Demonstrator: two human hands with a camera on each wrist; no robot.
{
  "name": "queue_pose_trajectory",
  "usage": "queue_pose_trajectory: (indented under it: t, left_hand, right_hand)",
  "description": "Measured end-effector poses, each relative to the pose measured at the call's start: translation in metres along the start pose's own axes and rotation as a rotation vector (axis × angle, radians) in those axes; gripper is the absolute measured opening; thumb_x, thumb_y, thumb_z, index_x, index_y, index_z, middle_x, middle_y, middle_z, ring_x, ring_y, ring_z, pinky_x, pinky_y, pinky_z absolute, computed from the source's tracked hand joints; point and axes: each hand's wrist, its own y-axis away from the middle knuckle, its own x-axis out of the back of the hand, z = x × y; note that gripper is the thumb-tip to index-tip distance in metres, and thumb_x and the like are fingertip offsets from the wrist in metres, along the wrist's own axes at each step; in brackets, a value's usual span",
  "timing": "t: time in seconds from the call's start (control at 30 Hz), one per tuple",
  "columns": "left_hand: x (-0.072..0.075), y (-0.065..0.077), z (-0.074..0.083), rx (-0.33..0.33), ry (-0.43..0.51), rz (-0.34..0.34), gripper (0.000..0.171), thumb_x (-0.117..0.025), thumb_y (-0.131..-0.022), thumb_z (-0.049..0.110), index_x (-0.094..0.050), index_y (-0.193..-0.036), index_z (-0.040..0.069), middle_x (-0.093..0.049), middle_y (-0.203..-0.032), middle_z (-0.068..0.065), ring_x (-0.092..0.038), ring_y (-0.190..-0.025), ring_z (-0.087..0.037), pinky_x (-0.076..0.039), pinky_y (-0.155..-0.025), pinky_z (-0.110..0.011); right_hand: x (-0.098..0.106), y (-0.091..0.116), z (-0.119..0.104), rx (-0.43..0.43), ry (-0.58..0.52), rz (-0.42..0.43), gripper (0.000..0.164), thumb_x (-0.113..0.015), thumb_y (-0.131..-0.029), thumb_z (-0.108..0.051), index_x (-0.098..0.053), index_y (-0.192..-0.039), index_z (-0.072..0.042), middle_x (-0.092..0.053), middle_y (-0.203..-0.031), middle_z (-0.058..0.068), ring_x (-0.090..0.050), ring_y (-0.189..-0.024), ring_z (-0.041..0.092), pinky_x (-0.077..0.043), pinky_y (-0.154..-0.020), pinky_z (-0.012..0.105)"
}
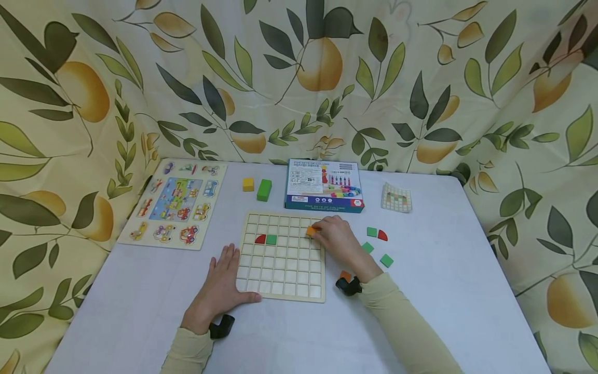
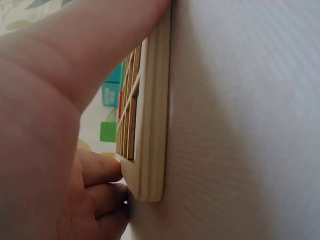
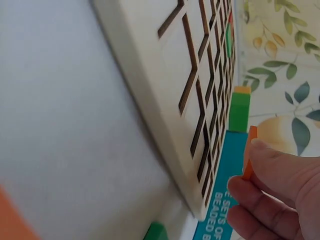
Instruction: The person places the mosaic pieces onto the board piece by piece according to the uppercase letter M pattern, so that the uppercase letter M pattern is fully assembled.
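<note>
A pale wooden grid board lies flat on the white-covered table. One red quarter-round tile and a green square tile sit side by side in its upper left cells. Along the board's lower left rests my left hand, its fingers extended beside the left edge and the thumb at the bottom edge. Over the upper right cells, my right hand pinches an orange tile between thumb and fingers. In the right wrist view this tile stands on edge, raised above the board.
Right of the board lie several green tiles, a red quarter-round tile and an orange tile by the right wrist. Behind are a boxed bead set, a patterned card, green and yellow blocks. A picture puzzle lies left.
</note>
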Motion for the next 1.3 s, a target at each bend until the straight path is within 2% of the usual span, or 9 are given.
queue_pose_trajectory:
  t: [0.13, 0.43, 0.77, 1.0, 1.3]
  left_hand:
    - [0.0, 0.0, -0.001, 0.002, -0.01, -0.005, 0.135, -0.078, -0.06, 0.072, -0.019, -0.152, -0.007, -0.009, -0.16, -0.022, 0.0, -0.147, -0.033, -0.001, -0.114, -0.056]
    - [0.001, 0.0, 0.001, -0.003, 0.0, 0.004, 0.134, -0.081, -0.06, 0.069, -0.02, -0.152, -0.007, -0.01, -0.159, -0.022, -0.002, -0.147, -0.034, -0.002, -0.114, -0.057]
    - [0.002, 0.0, 0.002, 0.01, 0.009, -0.002, 0.132, -0.08, -0.061, 0.069, -0.02, -0.152, -0.007, -0.01, -0.16, -0.021, -0.001, -0.147, -0.033, -0.001, -0.114, -0.056]
    - [0.002, 0.0, 0.002, 0.004, 0.002, -0.002, 0.134, -0.079, -0.06, 0.071, -0.02, -0.152, -0.007, -0.01, -0.159, -0.022, -0.002, -0.147, -0.034, -0.001, -0.114, -0.056]
    - [0.001, 0.0, 0.001, 0.002, -0.002, -0.008, 0.133, -0.079, -0.061, 0.07, -0.019, -0.152, -0.007, -0.009, -0.159, -0.022, -0.001, -0.147, -0.034, -0.002, -0.114, -0.056]
  right_hand:
    - [-0.003, -0.004, -0.007, -0.02, -0.032, -0.026, 0.027, -0.069, -0.093, -0.023, -0.071, -0.116, -0.008, -0.066, -0.105, 0.0, -0.051, -0.103, 0.02, -0.041, -0.092, 0.04]
    - [-0.009, -0.013, -0.022, 0.015, -0.017, -0.059, 0.027, -0.071, -0.092, -0.024, -0.073, -0.114, -0.008, -0.067, -0.102, 0.0, -0.052, -0.098, 0.02, -0.041, -0.086, 0.035]
    - [-0.016, -0.022, -0.039, 0.104, 0.013, -0.075, 0.026, -0.075, -0.089, -0.025, -0.074, -0.109, -0.009, -0.068, -0.103, 0.002, -0.055, -0.096, 0.021, -0.044, -0.084, 0.037]
    - [-0.02, -0.026, -0.047, 0.097, 0.033, -0.132, 0.024, -0.072, -0.091, -0.024, -0.074, -0.111, -0.01, -0.068, -0.105, 0.001, -0.053, -0.097, 0.02, -0.044, -0.085, 0.035]
    - [-0.021, -0.031, -0.054, 0.113, 0.027, -0.143, 0.024, -0.072, -0.091, -0.024, -0.074, -0.109, -0.009, -0.068, -0.1, 0.001, -0.053, -0.092, 0.019, -0.044, -0.085, 0.033]
